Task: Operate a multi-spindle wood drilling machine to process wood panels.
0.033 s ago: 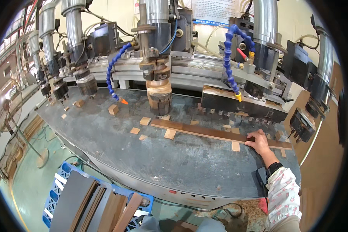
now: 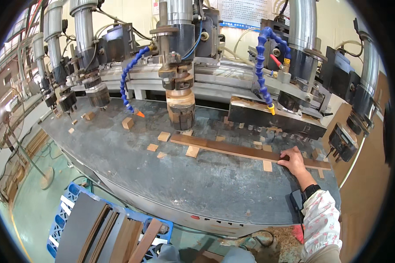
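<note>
— Filling the upper half of the frame: a multi-spindle woodworking machine [image 2: 197, 57], blue segmented coolant hoses [image 2: 261, 65] hanging down at centre and right.

— Below it?

— Grey machine table [image 2: 171, 184] across the middle. Lower left, a blue crate [image 2: 66, 215] stacked with dark wooden boards [image 2: 118, 236].

— On the table?

— Long brown wooden strip [image 2: 232, 150], running from centre to the right, lying on small wooden blocks [image 2: 192, 151].

— Hands?

— Right hand [image 2: 294, 162] at centre right, fingers spread flat, pressing on the strip's right part, not closed around it. Left hand out of the frame.
</note>
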Tool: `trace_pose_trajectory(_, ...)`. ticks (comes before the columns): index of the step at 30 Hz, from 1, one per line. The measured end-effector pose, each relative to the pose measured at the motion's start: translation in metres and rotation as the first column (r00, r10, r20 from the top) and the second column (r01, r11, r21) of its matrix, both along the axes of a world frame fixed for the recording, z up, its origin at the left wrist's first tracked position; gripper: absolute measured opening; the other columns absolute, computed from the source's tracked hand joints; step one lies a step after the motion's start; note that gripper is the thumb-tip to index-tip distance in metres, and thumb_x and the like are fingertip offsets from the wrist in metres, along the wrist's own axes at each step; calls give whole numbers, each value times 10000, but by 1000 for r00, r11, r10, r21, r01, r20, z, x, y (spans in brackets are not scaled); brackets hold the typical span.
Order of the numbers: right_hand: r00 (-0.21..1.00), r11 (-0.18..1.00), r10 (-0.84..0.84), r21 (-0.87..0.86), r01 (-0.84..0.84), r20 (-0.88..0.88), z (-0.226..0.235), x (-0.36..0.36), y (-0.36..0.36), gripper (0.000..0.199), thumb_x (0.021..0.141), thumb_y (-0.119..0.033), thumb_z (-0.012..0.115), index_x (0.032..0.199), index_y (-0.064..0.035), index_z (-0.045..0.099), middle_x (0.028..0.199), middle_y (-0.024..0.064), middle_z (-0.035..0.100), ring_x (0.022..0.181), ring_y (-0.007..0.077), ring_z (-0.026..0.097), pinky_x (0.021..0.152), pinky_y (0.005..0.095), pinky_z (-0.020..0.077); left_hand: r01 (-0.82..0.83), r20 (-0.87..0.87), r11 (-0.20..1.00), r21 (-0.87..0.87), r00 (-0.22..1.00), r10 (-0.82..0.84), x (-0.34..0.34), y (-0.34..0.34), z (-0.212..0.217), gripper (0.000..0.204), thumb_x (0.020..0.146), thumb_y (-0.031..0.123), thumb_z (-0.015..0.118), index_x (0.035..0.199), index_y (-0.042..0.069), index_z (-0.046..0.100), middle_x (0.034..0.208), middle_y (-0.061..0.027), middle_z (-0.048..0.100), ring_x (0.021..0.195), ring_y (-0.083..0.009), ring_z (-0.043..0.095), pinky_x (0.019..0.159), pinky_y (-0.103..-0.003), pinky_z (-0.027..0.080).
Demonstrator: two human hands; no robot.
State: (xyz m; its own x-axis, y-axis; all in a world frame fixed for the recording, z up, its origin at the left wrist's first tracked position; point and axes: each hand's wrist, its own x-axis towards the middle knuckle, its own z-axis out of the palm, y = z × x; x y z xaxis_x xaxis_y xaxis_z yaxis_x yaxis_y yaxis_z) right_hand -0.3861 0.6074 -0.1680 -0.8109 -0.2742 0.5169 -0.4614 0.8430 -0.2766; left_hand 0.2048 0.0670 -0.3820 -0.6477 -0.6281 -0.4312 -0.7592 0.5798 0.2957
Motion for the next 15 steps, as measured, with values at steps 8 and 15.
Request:
trace_pose_trajectory(8,995,1000,-5,5,5,103,3,-7,-2,256,549,-157,807,639,-12,617,897,90,679,870,258,565,766,366,469,19,-26,990,140,1000,-15,0,12,-41,268,760,149,629,1013,98,557,902,-139,638,853,-314,606,742,-399,464)
trace_pose_trajectory(15,990,998,-34,-50,41,139,0,-14,-10,263,537,-199,824,629,-36,638,858,83,683,865,261,583,762,364,473,65,-126,989,133,991,-48,-36,29,-36,285,782,159,612,1060,108,574,905,-137,651,837,-312,614,724,-395,475)
